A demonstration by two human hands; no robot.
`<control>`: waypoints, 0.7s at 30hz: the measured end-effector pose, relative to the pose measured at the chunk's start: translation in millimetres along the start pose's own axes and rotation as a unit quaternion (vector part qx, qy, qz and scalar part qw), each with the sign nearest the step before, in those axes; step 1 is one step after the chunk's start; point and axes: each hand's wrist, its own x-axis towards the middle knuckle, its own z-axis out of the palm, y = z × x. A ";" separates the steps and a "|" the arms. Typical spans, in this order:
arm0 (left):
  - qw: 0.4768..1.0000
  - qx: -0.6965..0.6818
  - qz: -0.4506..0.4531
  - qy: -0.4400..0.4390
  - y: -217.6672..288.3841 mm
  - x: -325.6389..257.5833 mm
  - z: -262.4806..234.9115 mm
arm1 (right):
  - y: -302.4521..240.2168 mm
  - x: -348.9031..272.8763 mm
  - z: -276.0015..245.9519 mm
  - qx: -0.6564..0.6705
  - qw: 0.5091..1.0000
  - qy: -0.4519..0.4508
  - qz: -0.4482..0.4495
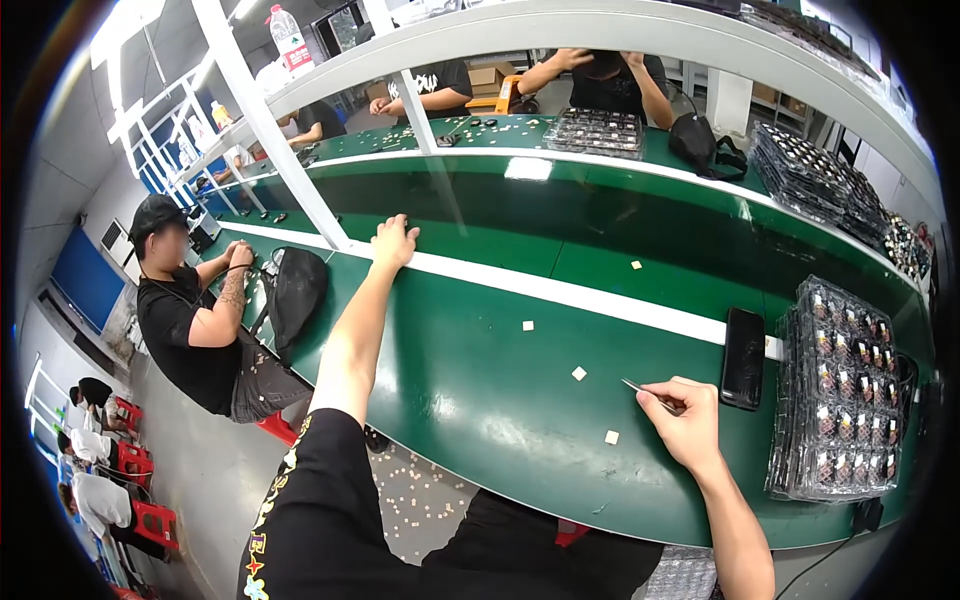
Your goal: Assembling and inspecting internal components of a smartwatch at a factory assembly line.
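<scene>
Bright overhead strip lighting, glare patch on green workbench (480, 360) far side; strong fisheye bending, dark vignette at rim, centre sharp.

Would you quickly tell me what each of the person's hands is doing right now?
Left hand: stretched far out, resting palm-down on the green table, holding nothing visible.
Right hand: closed, pinching metal tweezers above the table.

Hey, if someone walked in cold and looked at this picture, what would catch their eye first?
Probably the long green workbench curving across the view, scattered with small pale squares. The left hand stretches far out to its white centre stripe, while the right hand pinches metal tweezers near the front edge. On the right stands a stack of clear trays packed with small parts, a black phone beside it.
</scene>
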 end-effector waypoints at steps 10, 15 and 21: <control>0.995 -0.086 0.047 0.029 -5.5 16.3 5.3 | -0.5 -6.3 -2.0 0.001 1.000 0.013 0.011; 0.997 -0.062 0.029 0.022 -1.7 8.2 -1.6 | 2.5 -11.4 -4.0 0.009 1.000 -0.007 0.016; 0.916 -0.258 0.297 -0.084 141.8 -81.1 -40.6 | 6.7 -10.6 -6.5 0.037 0.997 0.046 0.047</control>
